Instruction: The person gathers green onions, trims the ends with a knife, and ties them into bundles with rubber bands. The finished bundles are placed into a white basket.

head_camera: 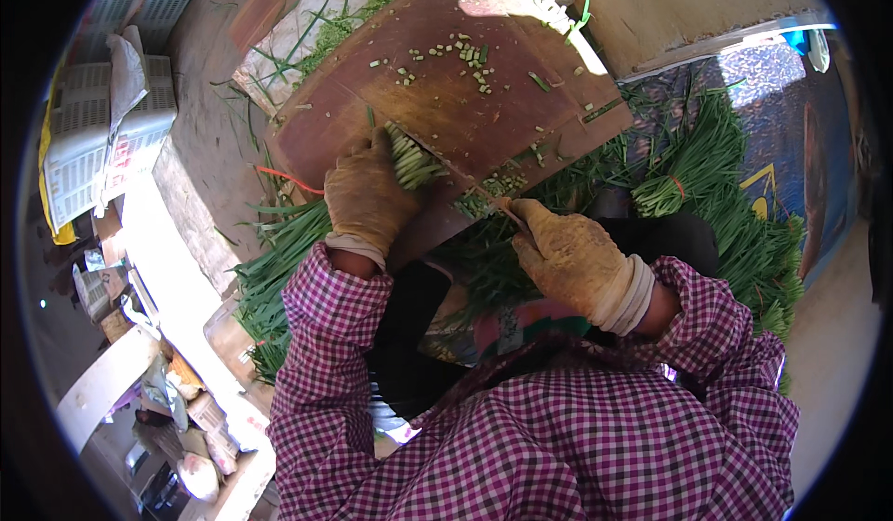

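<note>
My left hand (370, 193), in a stained work glove, grips a bunch of green stalks (413, 159) near the front edge of a brown wooden board (432, 88). Long green leaves (289, 242) trail below that hand. The fingers of my gloved right hand (568, 259) are closed around the handle of a knife (446, 161), whose blade lies right beside the cut ends of the stalks. Short cut stem pieces (478, 67) are scattered over the board, and more lie by the knife at its front edge.
Tied bundles of green stalks (659, 196) are piled at the right beside a blue patterned surface (774, 130). A pale sheet (279, 67) with green trimmings lies behind the board. White plastic crates (77, 151) stand at the far left. Loose leaves cover the area below the board.
</note>
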A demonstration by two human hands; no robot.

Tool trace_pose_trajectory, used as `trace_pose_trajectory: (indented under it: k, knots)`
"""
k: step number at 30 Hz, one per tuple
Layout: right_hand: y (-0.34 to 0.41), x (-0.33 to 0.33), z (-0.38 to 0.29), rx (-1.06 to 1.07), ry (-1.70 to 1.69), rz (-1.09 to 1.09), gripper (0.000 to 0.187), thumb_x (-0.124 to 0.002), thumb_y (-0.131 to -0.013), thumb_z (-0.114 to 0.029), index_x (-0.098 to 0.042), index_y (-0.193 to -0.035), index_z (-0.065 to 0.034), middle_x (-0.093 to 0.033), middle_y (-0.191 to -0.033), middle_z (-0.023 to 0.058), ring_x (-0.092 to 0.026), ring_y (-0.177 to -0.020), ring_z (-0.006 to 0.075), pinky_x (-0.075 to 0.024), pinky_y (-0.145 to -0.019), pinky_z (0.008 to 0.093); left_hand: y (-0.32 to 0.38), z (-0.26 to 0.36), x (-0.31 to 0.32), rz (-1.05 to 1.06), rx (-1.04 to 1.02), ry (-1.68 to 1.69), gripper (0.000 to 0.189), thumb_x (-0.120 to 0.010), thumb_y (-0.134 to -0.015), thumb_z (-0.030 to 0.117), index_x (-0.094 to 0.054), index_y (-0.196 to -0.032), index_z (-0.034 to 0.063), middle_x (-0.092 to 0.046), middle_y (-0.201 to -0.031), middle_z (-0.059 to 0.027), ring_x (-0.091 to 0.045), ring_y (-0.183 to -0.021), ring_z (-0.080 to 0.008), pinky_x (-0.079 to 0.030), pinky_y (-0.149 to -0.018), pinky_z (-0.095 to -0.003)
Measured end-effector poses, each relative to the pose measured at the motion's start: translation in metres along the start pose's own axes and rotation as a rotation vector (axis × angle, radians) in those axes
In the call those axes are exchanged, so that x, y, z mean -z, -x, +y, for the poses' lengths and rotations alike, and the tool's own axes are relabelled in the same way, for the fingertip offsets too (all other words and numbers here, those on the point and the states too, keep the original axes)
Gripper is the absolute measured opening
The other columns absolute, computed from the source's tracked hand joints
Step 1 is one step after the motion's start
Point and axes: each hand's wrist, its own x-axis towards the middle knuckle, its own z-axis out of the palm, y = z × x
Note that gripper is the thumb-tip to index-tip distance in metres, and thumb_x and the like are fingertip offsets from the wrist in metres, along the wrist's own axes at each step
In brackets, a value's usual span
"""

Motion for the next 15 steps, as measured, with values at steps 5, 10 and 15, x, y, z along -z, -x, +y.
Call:
trace_pose_trajectory:
  k: [5, 10, 15]
  knots:
    - [-0.039, 0.008, -0.008, 0.037, 0.031, -0.010, 0.027, -0.053, -0.098, -0.018, -0.053, -0.117, 0.0013, -0.069, -0.092, 0.0269, -0.067, -0.092, 0.0452, -0.0526, -0.083, 0.0537, -0.002, 0.000, 0.006, -0.053, -0.036, -0.008, 0.092, -0.083, -0.068, 0.056, -0.056, -0.137, 0.0032, -0.068, -0.118, -0.0238, -0.069, -0.103, -0.0388, -0.057, -0.086, -0.0465]
    - [-0.157, 0.016, -0.036, 0.030, -0.118, 0.001, 0.026, -0.055, -0.098, -0.022, -0.057, -0.109, 0.0014, -0.065, -0.076, 0.0137, -0.064, -0.056, 0.0231, -0.0522, -0.049, 0.0371, 0.004, -0.012, 0.004, -0.055, -0.045, 0.091, 0.116, -0.088, -0.062, 0.052, -0.035, -0.154, 0.0049, -0.061, -0.130, -0.0264, -0.062, -0.118, -0.0416, -0.053, -0.096, -0.0472]
    - [-0.146, 0.048, 0.032, -0.201, -0.371, 0.275, 0.044, -0.072, -0.092, -0.024, -0.058, -0.129, -0.0053, -0.066, -0.079, 0.0075, -0.060, -0.056, 0.0155, -0.0496, -0.047, 0.0320, 0.043, -0.069, 0.016, -0.035, -0.101, 0.229, 0.138, -0.094, -0.056, 0.041, -0.012, -0.162, 0.0095, -0.048, -0.145, -0.0296, -0.050, -0.133, -0.0465, -0.043, -0.111, -0.0478]
